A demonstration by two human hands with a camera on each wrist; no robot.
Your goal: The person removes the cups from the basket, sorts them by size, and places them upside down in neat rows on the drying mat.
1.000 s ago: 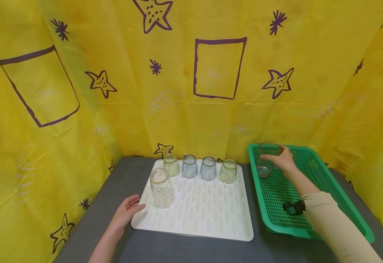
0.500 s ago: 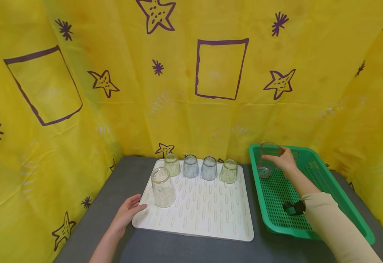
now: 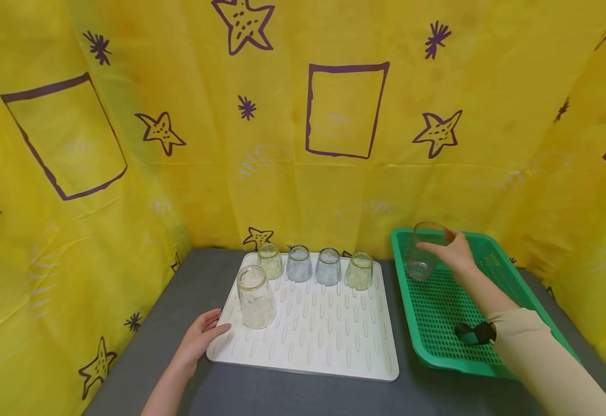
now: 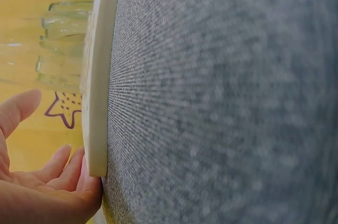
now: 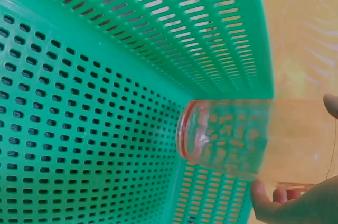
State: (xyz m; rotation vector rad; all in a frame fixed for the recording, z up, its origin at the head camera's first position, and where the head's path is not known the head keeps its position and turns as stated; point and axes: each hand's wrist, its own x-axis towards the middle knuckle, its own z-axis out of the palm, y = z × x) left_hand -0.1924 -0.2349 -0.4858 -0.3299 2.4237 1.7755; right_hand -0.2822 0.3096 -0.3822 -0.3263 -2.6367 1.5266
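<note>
In the green basket's far left corner, my right hand (image 3: 451,252) grips a tall clear drinking glass (image 3: 424,254) with a pinkish tint. Its base points down and its rim is up; in the right wrist view the glass (image 5: 227,139) shows close to the basket floor, and I cannot tell if it touches. My left hand (image 3: 200,338) lies beside the white tray (image 3: 329,341), thumb over its left edge and fingers relaxed; the left wrist view shows the fingers (image 4: 66,174) at the tray's corner. Nearest to it, a tall clear glass (image 3: 257,303) stands upside down on the tray.
Along the tray's far edge stand several small upturned tumblers, among them a greenish tumbler (image 3: 359,273) and a bluish tumbler (image 3: 299,266). The perforated green basket (image 3: 412,329) sits right of the tray on a grey table (image 3: 292,396). A yellow curtain (image 3: 272,190) hangs behind.
My right hand and forearm have shifted slightly right, and the gripped glass now leans a little more to the right. The left hand and the tray's glasses stay as they were.
</note>
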